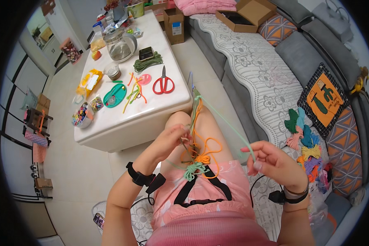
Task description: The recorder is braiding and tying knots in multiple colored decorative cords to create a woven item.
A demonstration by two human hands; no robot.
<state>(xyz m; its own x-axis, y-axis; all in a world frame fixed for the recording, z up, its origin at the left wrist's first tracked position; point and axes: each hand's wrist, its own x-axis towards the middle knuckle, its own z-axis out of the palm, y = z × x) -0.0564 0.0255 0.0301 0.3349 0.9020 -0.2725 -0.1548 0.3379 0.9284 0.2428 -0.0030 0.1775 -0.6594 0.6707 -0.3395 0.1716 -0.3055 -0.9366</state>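
Observation:
My right hand pinches a mint green cord between thumb and fingers. The cord runs in a straight line to a small knotted cord piece hanging beyond my knees by the table corner. Over my thigh, my left hand has its fingers closed around olive green cord; exactly how many strands is hidden. Orange cord comes down from the knotted piece beside it. In my lap lie a tied orange cord bundle with loose loops and a mint cord bundle.
On the white table lie red-handled scissors, an olive cord hank, a green tray and short cord scraps. A glass kettle stands farther back. Coloured cord skeins rest on the sofa at right.

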